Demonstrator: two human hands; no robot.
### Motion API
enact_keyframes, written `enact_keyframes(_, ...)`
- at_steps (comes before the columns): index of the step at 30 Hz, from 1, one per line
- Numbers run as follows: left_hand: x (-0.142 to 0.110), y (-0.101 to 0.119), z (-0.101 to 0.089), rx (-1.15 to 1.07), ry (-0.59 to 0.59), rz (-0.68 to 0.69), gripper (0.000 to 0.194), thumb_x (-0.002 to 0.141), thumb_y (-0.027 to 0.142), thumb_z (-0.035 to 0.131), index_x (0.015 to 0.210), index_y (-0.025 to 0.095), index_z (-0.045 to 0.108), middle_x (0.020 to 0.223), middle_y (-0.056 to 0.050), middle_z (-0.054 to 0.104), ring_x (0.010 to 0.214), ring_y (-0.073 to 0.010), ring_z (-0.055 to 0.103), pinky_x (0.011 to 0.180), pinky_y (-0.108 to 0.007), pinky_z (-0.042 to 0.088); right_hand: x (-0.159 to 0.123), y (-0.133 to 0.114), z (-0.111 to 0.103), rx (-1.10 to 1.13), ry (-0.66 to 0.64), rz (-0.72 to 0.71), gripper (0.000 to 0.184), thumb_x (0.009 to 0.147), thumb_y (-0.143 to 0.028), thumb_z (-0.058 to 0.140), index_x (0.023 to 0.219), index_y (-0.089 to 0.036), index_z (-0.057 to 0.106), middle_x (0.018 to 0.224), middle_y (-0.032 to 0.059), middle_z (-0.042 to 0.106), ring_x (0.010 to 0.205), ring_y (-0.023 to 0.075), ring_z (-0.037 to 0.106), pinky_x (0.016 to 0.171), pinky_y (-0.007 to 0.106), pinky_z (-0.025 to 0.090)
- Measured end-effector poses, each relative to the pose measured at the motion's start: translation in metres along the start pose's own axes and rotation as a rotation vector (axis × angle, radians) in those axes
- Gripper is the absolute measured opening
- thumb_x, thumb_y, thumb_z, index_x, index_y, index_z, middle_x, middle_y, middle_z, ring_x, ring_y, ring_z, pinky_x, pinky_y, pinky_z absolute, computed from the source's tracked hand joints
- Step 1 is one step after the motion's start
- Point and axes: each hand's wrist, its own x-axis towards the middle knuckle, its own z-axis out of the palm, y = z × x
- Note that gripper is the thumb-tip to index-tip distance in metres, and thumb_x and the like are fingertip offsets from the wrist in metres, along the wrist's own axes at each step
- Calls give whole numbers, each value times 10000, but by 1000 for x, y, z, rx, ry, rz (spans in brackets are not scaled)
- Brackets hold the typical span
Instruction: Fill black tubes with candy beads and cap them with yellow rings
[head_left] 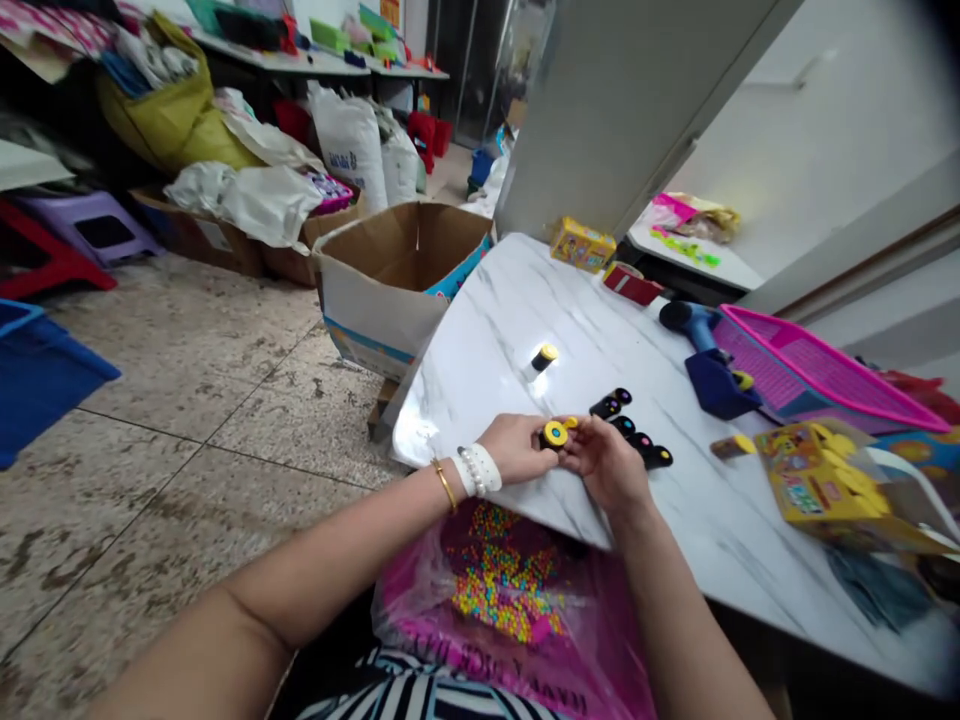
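Note:
My left hand [517, 446] is closed on a small black toy wheel with a yellow hub [555, 434], held at the near edge of a white marble-look table [495, 340]. My right hand [606, 460] is closed too, its fingers pinched against the same wheel from the right. Just beyond my hands lies a row of several more black wheels [630, 430]. One small black and yellow piece [543, 358] stands alone farther back on the table.
In my lap lies a pink bag of small coloured beads [510, 590]. A pink basket [810, 370], a blue tool [705, 350] and yellow toy boxes [814, 480] sit on the right. An open cardboard box [397, 270] stands on the floor left of the table.

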Motion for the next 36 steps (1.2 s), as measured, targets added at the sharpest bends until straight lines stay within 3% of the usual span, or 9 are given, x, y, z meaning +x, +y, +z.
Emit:
enact_keyframes(2,-1,1,3,26,18,36,203,769,361,650,871,194,705,689,6,653,616,-138,551,597,-252,372,1,-6,0,-82,24,26,365,731,-496,708,826,-156,615,674,-7,567,559,92,522,498,187,467)
enact_keyframes(5,4,-1,11,86,13,33,307,787,468,658,772,163,695,655,-18,633,592,-143,528,597,-272,365,2,-13,4,-348,-44,51,329,726,-446,732,811,-184,553,686,-25,551,555,91,488,479,183,409)
enact_keyframes(10,13,-8,17,196,16,17,153,808,281,614,816,153,698,728,-55,677,671,-187,583,646,-302,405,1,-8,10,-894,105,-302,156,863,-363,542,841,-209,530,728,-10,537,640,130,494,571,238,411)
enact_keyframes(16,5,-5,17,169,-33,-2,255,808,403,628,885,176,715,852,-75,732,789,-226,654,707,-311,442,-4,-2,6,-646,-89,-151,253,885,-462,497,919,-211,495,716,-34,536,574,122,515,543,248,430)
enact_keyframes(19,5,-5,14,212,2,-21,269,812,311,569,1018,201,703,1040,-75,735,966,-248,666,812,-310,451,-4,-10,14,-882,-3,-285,236,816,-423,598,870,-206,521,761,-19,554,684,137,509,589,238,395)
enact_keyframes(22,23,-8,8,374,-18,-102,308,783,353,533,983,184,696,972,-96,745,950,-297,676,781,-324,460,7,-21,17,-988,54,-266,263,813,-454,598,911,-221,526,779,-13,560,719,159,515,598,245,374)
enact_keyframes(27,27,0,7,449,-10,-64,377,735,449,497,975,229,687,919,-64,753,928,-310,684,747,-311,460,3,-18,15,-852,151,-243,205,805,-423,610,889,-243,556,714,-46,547,709,147,529,598,228,371)
enact_keyframes(32,20,2,6,417,42,-104,358,717,484,490,930,243,647,779,-19,728,813,-266,686,682,-287,446,-3,-17,17,-817,180,-248,163,777,-399,614,821,-251,564,689,-49,539,714,153,526,595,228,351)
enact_keyframes(36,23,1,5,381,1,-80,379,713,523,489,917,233,625,700,3,688,749,-239,667,666,-278,446,-4,-12,16,-784,232,-303,164,773,-418,599,823,-263,584,689,-39,549,707,167,524,607,246,348)
